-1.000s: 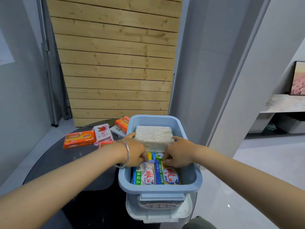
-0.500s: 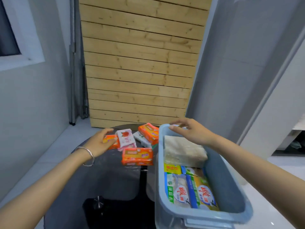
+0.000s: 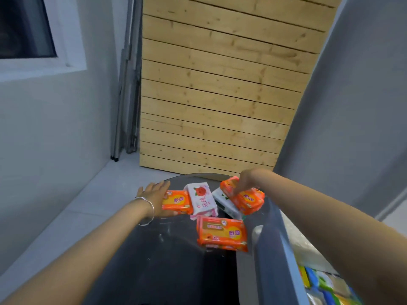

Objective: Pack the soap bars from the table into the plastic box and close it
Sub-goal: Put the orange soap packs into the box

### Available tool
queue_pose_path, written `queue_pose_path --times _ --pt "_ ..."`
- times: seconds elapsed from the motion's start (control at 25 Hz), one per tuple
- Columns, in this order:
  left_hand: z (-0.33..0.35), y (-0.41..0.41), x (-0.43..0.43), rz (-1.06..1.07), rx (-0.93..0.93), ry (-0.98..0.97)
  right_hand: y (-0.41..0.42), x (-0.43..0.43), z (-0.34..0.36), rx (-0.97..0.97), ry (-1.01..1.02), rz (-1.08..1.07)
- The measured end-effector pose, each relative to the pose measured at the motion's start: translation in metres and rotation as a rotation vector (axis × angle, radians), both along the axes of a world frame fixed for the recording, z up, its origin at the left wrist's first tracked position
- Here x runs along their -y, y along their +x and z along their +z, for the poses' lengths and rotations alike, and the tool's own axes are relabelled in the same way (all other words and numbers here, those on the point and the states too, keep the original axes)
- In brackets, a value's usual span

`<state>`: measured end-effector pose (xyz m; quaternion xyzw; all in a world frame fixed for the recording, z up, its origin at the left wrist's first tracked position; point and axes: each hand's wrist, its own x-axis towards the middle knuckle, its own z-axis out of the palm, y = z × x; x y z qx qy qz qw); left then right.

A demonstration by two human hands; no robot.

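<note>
Five soap packs (image 3: 221, 234) cluster on the worktop (image 3: 154, 260), with the plastic box (image 3: 272, 249) at their 4 o'clock. The left hand (image 3: 155, 194) lies straight-fingered against the 9 o'clock orange pack (image 3: 177, 202). The right hand (image 3: 243, 182) curls onto the 2 o'clock orange pack (image 3: 248, 200), and I cannot tell whether it grips. Slick wrappers may slip from either hand.

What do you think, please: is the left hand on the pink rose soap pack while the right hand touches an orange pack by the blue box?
Not quite: in the head view the left hand is on an orange soap pack; the pink rose soap pack lies beside it. The rest is right.
</note>
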<state>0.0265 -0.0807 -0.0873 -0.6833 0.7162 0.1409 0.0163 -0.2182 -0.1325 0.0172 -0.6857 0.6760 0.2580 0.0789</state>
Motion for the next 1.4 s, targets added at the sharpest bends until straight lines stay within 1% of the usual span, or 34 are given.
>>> queue_pose_path --times 0.04,0.12,0.24,0.32,0.36,0.4,0.44,0.48,0.56,0.6,0.64,0.72,0.84,0.92,1.04,1.12,1.28,1.4 --pt "-0.003 0.000 0.005 -0.022 -0.003 -0.012 0.003 0.004 -0.005 -0.013 0.036 -0.036" --pt "-0.004 0.002 0.011 -0.025 -0.064 -0.027 0.003 0.011 -0.012 0.000 0.048 -0.075" --pt "0.004 0.001 0.008 0.028 -0.120 0.000 0.005 0.009 -0.018 0.078 -0.035 -0.059" --pt "0.010 0.002 -0.001 0.079 -0.135 -0.051 0.009 0.006 -0.016 0.192 -0.118 -0.034" --pt "0.013 0.004 -0.007 0.123 -0.163 -0.107 0.010 0.004 -0.011 0.298 -0.165 -0.039" --pt "0.018 0.006 -0.014 0.184 -0.241 -0.161 0.010 0.003 -0.004 0.469 -0.194 -0.075" --pt "0.023 0.007 -0.020 0.265 -0.401 -0.195 0.009 -0.001 0.005 0.693 -0.190 -0.125" --pt "0.031 0.007 -0.028 0.356 -0.634 -0.199 0.008 -0.007 0.016 0.920 -0.157 -0.169" --pt "0.053 -0.002 -0.046 0.485 -1.124 -0.126 0.007 -0.027 0.037 1.270 -0.096 -0.240" --pt "0.065 -0.009 -0.054 0.500 -1.266 -0.057 0.004 -0.038 0.046 1.398 -0.088 -0.277" --pt "0.075 -0.018 -0.064 0.495 -1.332 0.023 -0.001 -0.050 0.055 1.505 -0.085 -0.313" --pt "0.093 -0.035 -0.083 0.444 -1.347 0.134 -0.016 -0.074 0.068 1.651 -0.097 -0.371" --pt "0.110 -0.066 -0.110 0.355 -1.369 0.157 -0.054 -0.114 0.076 1.687 -0.149 -0.343" --pt "0.117 -0.085 -0.126 0.317 -1.437 0.143 -0.081 -0.140 0.076 1.677 -0.188 -0.304" --pt "0.120 -0.104 -0.144 0.268 -1.547 0.122 -0.122 -0.177 0.067 1.604 -0.241 -0.316" --pt "0.120 -0.112 -0.151 0.246 -1.563 0.095 -0.144 -0.197 0.055 1.528 -0.241 -0.338" --pt "0.128 -0.123 -0.162 0.210 -1.583 0.067 -0.161 -0.226 0.027 1.420 -0.183 -0.336" --pt "0.135 -0.132 -0.165 0.190 -1.582 0.059 -0.151 -0.237 0.009 1.402 0.024 -0.314"
